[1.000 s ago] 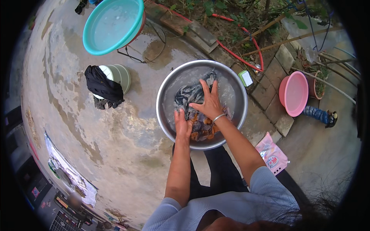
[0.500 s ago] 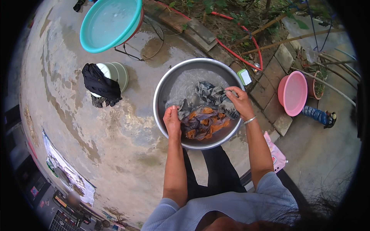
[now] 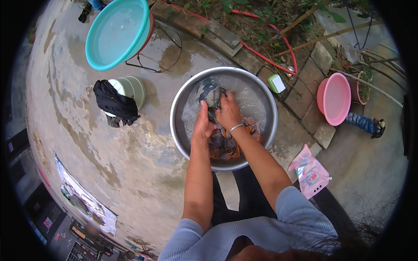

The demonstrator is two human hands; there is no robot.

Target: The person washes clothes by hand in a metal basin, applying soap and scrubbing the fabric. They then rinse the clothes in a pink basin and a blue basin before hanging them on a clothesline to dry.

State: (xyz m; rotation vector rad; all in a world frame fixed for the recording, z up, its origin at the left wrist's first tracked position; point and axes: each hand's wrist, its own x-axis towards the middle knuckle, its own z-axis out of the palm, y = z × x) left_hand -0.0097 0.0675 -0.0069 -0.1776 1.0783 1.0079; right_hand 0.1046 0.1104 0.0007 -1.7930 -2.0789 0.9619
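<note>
A large metal basin (image 3: 273,117) holds cloudy water and wet cloths in front of me. My left hand (image 3: 202,123) and my right hand (image 3: 229,113), with a bracelet at its wrist, are close together over its middle. Both are closed on a grey and black patterned cloth (image 3: 210,92), which bulges up beyond the fingers at the far side. Some of the fingers are hidden by the cloth. Nearer to me in the basin lies a crumpled purple-grey and orange cloth (image 3: 223,147), partly behind my right wrist.
At the far left a turquoise basin (image 3: 93,56) rests on a wire stand. A pale bucket (image 3: 138,91) has a black garment (image 3: 114,101) draped over it. Rightward are a green-white soap box (image 3: 276,83), a pink basin (image 3: 322,102), a pink packet (image 3: 310,172) and a red hose (image 3: 289,48).
My hands have drawn together and moved to the far left part of the basin. The patterned cloth, stretched between them before, is now bunched up. The view has shifted slightly.
</note>
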